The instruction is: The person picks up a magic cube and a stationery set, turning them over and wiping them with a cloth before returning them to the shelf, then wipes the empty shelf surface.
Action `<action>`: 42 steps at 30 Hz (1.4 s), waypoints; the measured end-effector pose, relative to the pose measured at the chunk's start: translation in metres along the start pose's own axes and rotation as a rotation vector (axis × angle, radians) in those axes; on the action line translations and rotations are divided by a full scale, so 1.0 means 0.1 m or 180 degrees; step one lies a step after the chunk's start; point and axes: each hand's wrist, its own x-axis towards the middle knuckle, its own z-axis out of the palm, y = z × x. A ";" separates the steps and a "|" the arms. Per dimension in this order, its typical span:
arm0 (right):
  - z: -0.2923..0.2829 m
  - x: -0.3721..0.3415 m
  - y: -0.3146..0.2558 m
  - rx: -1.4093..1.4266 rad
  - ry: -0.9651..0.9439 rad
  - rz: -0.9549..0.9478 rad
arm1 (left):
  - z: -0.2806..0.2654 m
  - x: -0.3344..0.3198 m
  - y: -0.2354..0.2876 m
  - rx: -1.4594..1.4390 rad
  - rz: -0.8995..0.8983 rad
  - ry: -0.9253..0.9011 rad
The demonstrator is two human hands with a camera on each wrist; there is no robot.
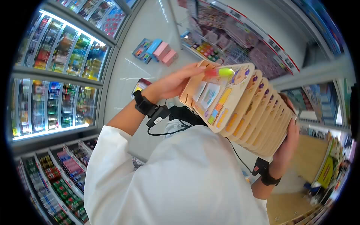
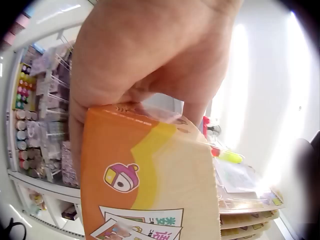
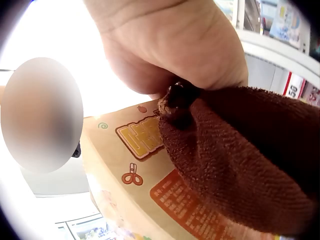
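Both hands hold a cardboard display box (image 2: 115,145) up in front of the chest, tilted. A row of several identical carded packs (image 1: 242,107) stands in it; the front one has a clear blister with small bright pieces inside. My left hand (image 1: 170,84) grips the box's near end, fingers over its top edge. At the opposite end, my right hand (image 1: 288,144) grips the box, with a brown cloth (image 3: 220,165) bunched under it. That cloth hangs over part of the box's printed side, which shows yellow lettering and a scissors picture. The right fingertips are mostly hidden.
Glass-door drink coolers (image 1: 56,84) line the left side, with a rack of cans (image 1: 56,183) below. Pink and blue boxes (image 1: 161,50) stand on the pale floor ahead. A shelf of small goods (image 1: 225,41) is at the far right, and more shelving (image 1: 318,101) is close beside the right hand.
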 end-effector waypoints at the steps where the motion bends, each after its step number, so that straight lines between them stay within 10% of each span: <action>1: 0.15 0.09 0.07 -0.0025 -0.0125 0.0023 | -0.15 -0.06 -0.03 -0.0060 0.0077 0.0085; 23: 4.10 1.58 2.45 -0.1759 -0.2097 0.1867 | -4.09 -1.58 -1.10 -0.1509 0.1065 0.2504; 29: 4.75 1.57 3.52 -0.2657 -0.2526 0.2049 | -4.59 -1.89 -1.83 -0.1513 0.0496 0.3750; 42: 5.44 1.24 5.25 -0.3452 -0.3198 0.0937 | -5.50 -1.96 -3.04 -0.1831 0.0460 0.4315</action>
